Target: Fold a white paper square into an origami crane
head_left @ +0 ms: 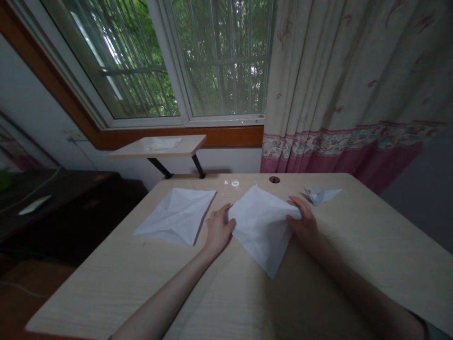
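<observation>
A white sheet of paper (264, 219) is held up between both hands, turned so that one corner points toward me. My left hand (220, 227) pinches its left corner between thumb and fingers. At the opposite corner, my right hand (303, 221) grips the paper the same way. Light creases run across the sheet. To the left, a second white paper sheet (177, 215) with fold lines lies on the desk. Beyond my right hand sits a folded paper crane (321, 194).
The pale wooden desk (141, 293) has a round cable hole (274, 180) near its back edge. A small raised shelf (166, 150) at the back left carries some white paper. A patterned curtain (339, 94) hangs behind, and a dark cabinet (81, 189) stands at left.
</observation>
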`<state>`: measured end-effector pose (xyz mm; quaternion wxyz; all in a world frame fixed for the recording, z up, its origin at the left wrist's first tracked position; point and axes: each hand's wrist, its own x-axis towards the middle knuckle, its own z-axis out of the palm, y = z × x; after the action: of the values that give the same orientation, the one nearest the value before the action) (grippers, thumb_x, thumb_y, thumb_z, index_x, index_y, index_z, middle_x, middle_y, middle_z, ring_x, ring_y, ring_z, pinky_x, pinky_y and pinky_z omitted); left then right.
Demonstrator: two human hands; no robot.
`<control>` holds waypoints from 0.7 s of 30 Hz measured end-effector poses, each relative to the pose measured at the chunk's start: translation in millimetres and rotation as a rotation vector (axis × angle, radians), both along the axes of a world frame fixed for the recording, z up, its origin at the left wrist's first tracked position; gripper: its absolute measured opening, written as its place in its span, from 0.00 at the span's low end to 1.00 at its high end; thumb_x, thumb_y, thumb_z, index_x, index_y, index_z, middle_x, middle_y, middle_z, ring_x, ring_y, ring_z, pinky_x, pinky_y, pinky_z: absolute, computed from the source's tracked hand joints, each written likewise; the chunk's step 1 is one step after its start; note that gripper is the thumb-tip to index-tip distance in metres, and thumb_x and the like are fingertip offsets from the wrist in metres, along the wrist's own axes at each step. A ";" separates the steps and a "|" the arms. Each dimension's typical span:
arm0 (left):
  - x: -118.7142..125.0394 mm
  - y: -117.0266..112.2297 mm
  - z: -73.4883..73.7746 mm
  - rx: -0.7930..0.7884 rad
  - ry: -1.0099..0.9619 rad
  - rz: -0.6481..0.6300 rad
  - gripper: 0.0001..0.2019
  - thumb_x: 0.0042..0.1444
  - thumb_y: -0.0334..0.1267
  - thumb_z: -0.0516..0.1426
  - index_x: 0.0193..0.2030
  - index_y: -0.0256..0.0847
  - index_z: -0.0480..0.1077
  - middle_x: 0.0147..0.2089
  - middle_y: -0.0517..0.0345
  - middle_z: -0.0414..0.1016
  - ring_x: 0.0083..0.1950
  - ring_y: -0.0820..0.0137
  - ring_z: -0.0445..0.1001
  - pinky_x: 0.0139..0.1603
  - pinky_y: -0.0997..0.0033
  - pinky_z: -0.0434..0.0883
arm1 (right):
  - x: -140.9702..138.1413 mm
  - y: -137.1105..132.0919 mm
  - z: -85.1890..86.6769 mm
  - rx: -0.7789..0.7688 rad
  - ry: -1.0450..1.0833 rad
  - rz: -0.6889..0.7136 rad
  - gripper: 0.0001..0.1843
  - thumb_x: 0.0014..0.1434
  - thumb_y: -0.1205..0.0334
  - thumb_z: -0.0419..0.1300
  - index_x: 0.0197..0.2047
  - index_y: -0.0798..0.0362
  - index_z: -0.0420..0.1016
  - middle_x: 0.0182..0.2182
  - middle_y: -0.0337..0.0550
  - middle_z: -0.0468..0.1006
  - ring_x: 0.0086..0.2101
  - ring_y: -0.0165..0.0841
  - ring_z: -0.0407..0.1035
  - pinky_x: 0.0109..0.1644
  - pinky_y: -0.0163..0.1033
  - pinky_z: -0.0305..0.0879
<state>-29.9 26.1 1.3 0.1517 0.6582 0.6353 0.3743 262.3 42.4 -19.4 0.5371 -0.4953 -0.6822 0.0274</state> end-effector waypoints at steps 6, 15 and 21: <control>1.3 -1.0 9.2 -0.033 -0.001 0.043 0.18 0.54 0.37 0.60 0.52 0.43 0.73 0.43 0.54 0.79 0.47 0.59 0.74 0.54 0.54 0.63 | -3.4 -1.4 0.6 0.003 -0.049 0.038 0.22 0.61 0.51 0.55 0.56 0.51 0.68 0.52 0.54 0.72 0.54 0.48 0.67 0.59 0.58 0.63; 6.8 -4.2 16.5 -0.093 0.046 0.004 0.16 0.49 0.33 0.58 0.46 0.44 0.77 0.32 0.61 0.77 0.39 0.64 0.75 0.50 0.61 0.62 | -8.8 -7.2 5.0 0.026 -0.082 -0.054 0.33 0.59 0.59 0.56 0.67 0.46 0.56 0.70 0.53 0.43 0.61 0.51 0.59 0.61 0.63 0.60; -0.4 -0.6 14.3 -0.130 -0.135 -0.070 0.13 0.52 0.37 0.56 0.40 0.42 0.80 0.30 0.60 0.79 0.35 0.66 0.75 0.42 0.68 0.67 | -8.4 -3.3 -0.3 -0.015 0.021 -0.005 0.41 0.58 0.59 0.57 0.71 0.50 0.45 0.67 0.59 0.49 0.59 0.50 0.63 0.59 0.60 0.64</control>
<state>-30.4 25.5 15.6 0.2495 0.6422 0.6231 0.3703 253.9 39.1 -19.6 0.5408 -0.5006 -0.6750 0.0363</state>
